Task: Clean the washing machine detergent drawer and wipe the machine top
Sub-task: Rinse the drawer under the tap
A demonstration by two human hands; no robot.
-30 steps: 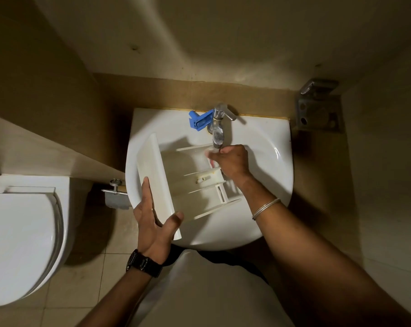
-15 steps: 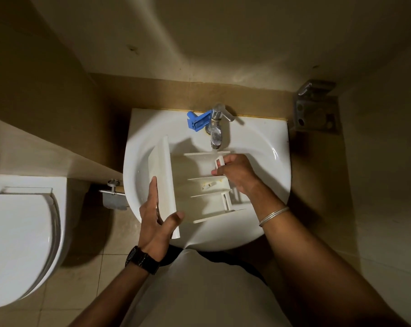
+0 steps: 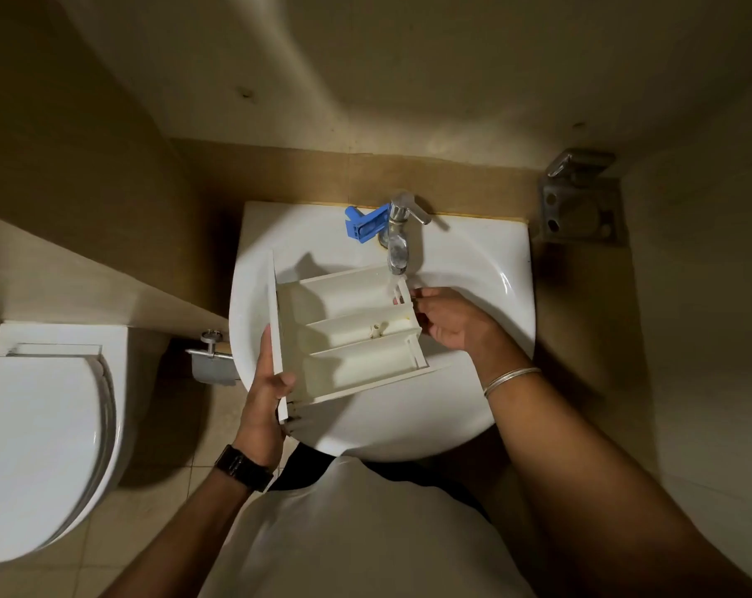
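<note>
The white detergent drawer (image 3: 348, 334) is held over the white sink (image 3: 473, 261), its open compartments facing up, with yellowish residue inside. My left hand (image 3: 264, 394) grips the drawer's front panel at its near left corner, thumb over the edge. My right hand (image 3: 447, 319) holds the drawer's rear right end, fingers curled at the small frame there. A thin stream of water from the chrome tap (image 3: 398, 235) falls onto the drawer's far right corner. A blue plastic insert (image 3: 363, 224) lies on the sink rim beside the tap.
A white toilet (image 3: 37, 442) with its lid down stands at the left. A metal paper holder (image 3: 212, 360) is on the wall between toilet and sink. A metal bracket (image 3: 579, 200) sits on the right wall. Tiled floor lies below.
The drawer has tipped from standing on its front panel to lying flatter with compartments up. My right hand slid from inside the compartments to the drawer's rear end. My left hand's thumb now wraps the panel.
</note>
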